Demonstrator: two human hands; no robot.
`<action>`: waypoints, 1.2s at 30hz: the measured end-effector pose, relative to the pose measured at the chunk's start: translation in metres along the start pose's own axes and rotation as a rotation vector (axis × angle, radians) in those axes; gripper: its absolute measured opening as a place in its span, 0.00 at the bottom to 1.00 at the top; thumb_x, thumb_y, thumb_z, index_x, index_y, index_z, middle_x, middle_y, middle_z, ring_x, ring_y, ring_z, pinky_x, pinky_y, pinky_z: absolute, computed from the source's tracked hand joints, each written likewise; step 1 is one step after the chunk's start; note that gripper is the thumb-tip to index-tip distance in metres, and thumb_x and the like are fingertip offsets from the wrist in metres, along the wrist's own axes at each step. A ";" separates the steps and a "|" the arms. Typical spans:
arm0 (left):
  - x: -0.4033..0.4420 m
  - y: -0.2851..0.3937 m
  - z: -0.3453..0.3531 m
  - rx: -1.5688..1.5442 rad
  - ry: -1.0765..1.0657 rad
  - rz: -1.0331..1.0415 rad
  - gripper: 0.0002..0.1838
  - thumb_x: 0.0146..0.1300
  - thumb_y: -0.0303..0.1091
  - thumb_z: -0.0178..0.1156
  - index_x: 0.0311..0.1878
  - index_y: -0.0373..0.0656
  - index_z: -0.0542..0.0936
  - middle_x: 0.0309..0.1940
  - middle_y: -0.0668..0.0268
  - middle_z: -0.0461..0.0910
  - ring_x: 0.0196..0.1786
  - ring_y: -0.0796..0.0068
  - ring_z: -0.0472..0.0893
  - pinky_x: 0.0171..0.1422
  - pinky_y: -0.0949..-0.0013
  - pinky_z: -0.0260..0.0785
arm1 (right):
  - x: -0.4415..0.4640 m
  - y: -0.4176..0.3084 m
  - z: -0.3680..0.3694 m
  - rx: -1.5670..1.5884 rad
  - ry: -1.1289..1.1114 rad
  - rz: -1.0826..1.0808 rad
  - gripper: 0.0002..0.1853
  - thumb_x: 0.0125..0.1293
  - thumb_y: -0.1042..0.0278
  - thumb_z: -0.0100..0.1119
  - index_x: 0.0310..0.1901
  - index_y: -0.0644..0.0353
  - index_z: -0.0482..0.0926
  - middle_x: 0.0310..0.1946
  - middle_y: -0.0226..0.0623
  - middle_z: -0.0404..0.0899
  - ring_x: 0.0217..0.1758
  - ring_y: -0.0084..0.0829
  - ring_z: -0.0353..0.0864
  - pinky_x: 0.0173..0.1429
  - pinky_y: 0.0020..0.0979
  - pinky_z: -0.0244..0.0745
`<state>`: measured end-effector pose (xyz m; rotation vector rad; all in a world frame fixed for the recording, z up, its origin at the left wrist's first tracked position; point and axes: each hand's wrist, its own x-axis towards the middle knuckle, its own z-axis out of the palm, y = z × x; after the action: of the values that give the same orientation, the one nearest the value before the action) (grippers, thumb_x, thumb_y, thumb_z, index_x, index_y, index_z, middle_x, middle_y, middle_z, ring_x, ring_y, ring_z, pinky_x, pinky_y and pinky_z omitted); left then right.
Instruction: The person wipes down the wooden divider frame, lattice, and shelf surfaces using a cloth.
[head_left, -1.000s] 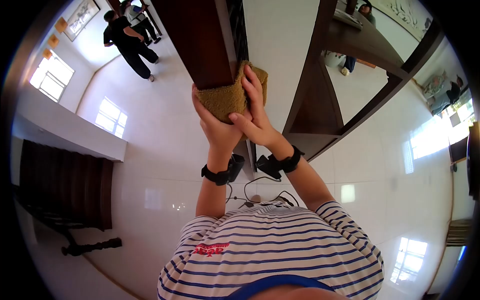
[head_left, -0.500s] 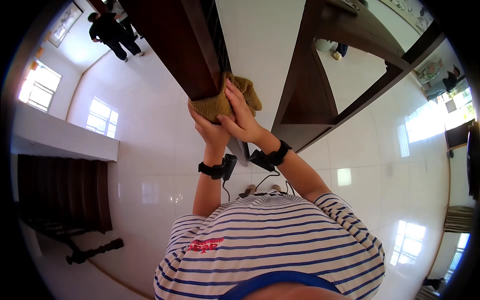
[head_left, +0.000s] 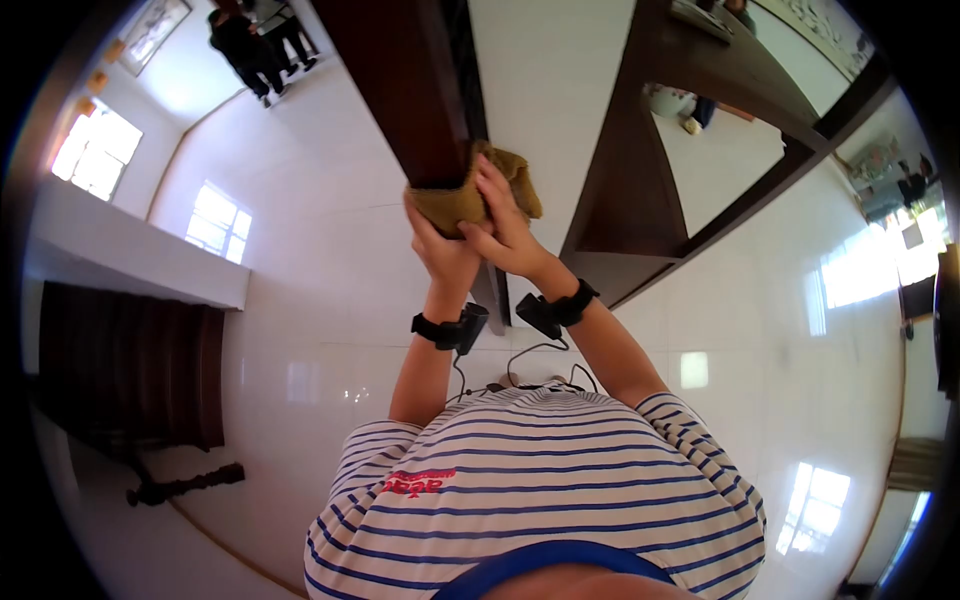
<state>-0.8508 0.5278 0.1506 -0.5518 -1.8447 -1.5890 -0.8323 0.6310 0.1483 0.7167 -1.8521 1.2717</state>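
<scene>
A brown-green cloth (head_left: 450, 207) is folded around the near end of a dark wooden piece (head_left: 400, 85), which rises toward the top of the view. My left hand (head_left: 440, 250) cups the cloth from the left and below, its fingers partly hidden by it. On the right side, my right hand (head_left: 508, 228) presses the cloth with its fingers bent along the edge. The two hands touch near the thumbs. Part of the cloth hangs loose beyond my right fingers. Black straps with small boxes are on both wrists.
Dark wooden shelving (head_left: 640, 200) stands close on the right. Cables hang near my feet. A dark staircase (head_left: 130, 365) and a carved rail end (head_left: 190, 484) are at left. People (head_left: 245, 50) stand at the upper left; others are at the far right and top right.
Over the last second the view swung sideways and back. Both hands keep hold of the cloth at the wood's end. The person in black at the upper left has moved farther off, beside another person.
</scene>
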 end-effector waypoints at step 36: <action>-0.030 0.058 -0.093 -0.671 -0.197 -0.369 0.49 0.34 0.42 0.78 0.59 0.35 0.62 0.51 0.61 0.71 0.53 0.71 0.73 0.59 0.69 0.64 | -0.023 -0.089 0.013 -0.034 0.100 -0.057 0.40 0.45 0.54 0.67 0.60 0.59 0.62 0.59 0.58 0.59 0.58 0.58 0.64 0.60 0.48 0.62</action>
<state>-0.7721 0.4503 0.1775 -0.6986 -1.5779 -2.5085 -0.7535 0.5886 0.1714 0.6709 -1.7562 1.2144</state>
